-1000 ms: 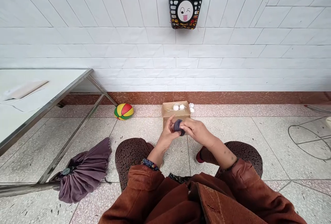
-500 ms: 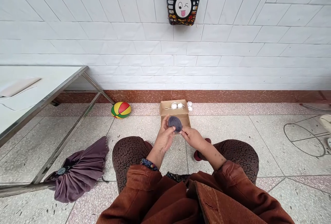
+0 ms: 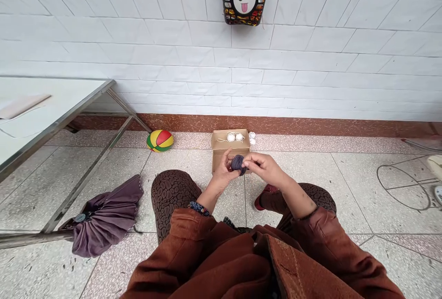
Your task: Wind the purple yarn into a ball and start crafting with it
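Observation:
A ball of dark grey-purple yarn (image 3: 237, 163) rests in my left hand (image 3: 224, 173), whose thumb and fingers close round it from the left and below. My right hand (image 3: 264, 166) comes in from the right with thumb and forefinger pinched at the ball's upper right side. Whether they grip a single strand or the side of the ball is too small to tell. Just beyond both hands, an open cardboard box (image 3: 218, 155) sits on the floor, partly covered by them. Two white balls (image 3: 235, 137) with loose thread lie on its raised flap or lid.
White round pieces (image 3: 252, 138) lie right of the box. A striped ball (image 3: 160, 141) and a folded purple umbrella (image 3: 110, 220) are on the floor at left, by a metal-framed table (image 3: 74, 90). A black basket (image 3: 227, 4) hangs on the wall. A wire frame (image 3: 402, 187) stands right.
My right hand has moved from the ball's lower right to its upper right side, with the wrist raised. The yarn ball has turned in my left hand. The view has tilted down slightly.

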Demonstrator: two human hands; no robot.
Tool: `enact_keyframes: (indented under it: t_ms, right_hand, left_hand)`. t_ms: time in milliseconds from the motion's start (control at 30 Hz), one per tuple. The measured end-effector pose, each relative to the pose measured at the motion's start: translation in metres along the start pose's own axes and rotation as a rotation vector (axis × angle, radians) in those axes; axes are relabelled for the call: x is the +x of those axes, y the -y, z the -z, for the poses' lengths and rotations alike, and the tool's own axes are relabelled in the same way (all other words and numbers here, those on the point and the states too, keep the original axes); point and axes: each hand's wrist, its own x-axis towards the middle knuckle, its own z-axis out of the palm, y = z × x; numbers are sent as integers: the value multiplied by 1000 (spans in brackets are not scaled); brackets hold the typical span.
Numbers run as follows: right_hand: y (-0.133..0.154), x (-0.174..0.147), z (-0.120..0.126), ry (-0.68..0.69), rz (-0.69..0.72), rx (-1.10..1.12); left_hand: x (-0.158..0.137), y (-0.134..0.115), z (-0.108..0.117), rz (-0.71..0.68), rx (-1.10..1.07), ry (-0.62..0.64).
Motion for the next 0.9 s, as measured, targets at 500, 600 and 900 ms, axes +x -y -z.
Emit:
enact_keyframes:
  t_ms: [500, 600, 900]
  right_hand:
    - [-78, -18, -46, -164, -147, -132]
    - [-70, -34, -67, -65, -92, -162]
    - [-5, -21, -43, 76, 155, -219]
  left_hand:
    - [-10, -13, -13, -141, -132, 0]
    - [-10, -9, -2, -123, -144, -145]
    - [-10, -5, 16, -84, -56, -181]
